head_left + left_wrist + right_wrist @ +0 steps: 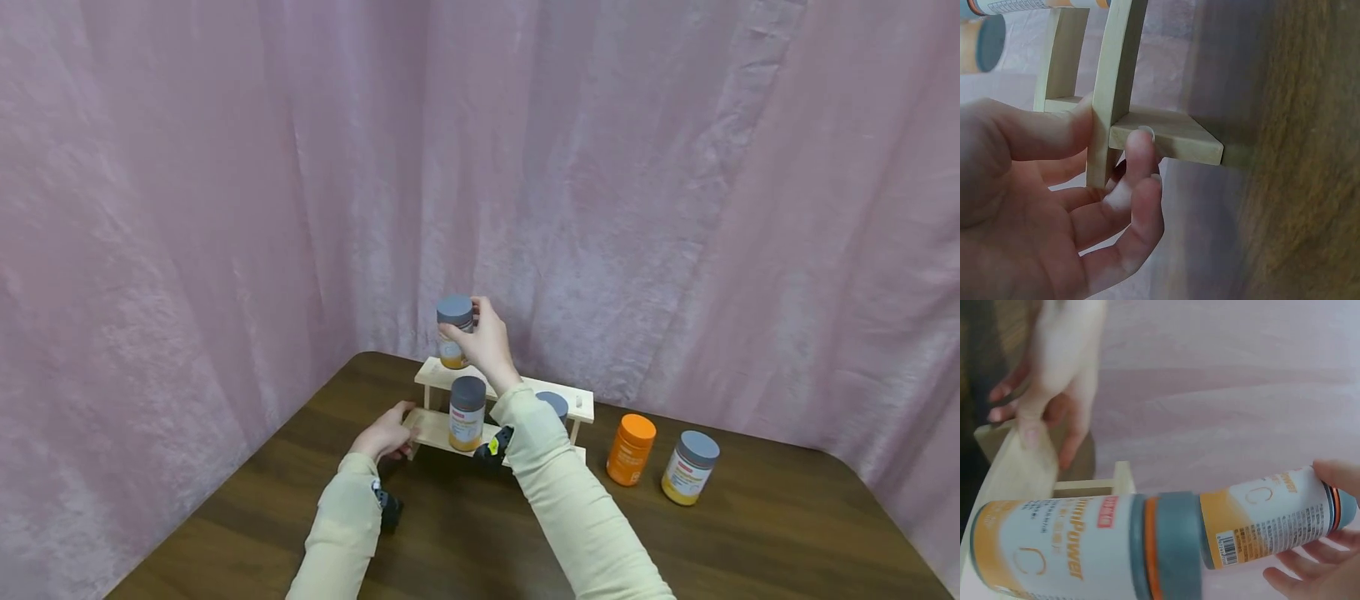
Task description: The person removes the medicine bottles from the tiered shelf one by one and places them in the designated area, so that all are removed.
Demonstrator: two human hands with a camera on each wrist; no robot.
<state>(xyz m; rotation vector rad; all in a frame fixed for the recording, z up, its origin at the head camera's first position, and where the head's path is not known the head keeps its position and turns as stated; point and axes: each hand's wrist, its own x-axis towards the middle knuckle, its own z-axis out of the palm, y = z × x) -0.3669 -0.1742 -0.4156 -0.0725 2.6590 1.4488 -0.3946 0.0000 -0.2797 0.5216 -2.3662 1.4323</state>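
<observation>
My right hand (491,337) grips a white-and-yellow supplement jar with a grey lid (454,312) near its top. The jar is upright at the left end of the wooden rack's upper board (558,392); whether its base touches the board I cannot tell. My left hand (384,433) pinches the left end of the lower board (431,427), thumb above and fingers below, as the left wrist view shows. On that lower board stands a second, similar grey-lidded jar (467,417), large in the right wrist view. Another grey lid (552,403) shows partly behind my right forearm.
To the right of the rack, an orange jar (630,450) and another grey-lidded jar (689,469) stand on the dark wooden table (780,517). A pink curtain (637,208) hangs close behind the table's back edge.
</observation>
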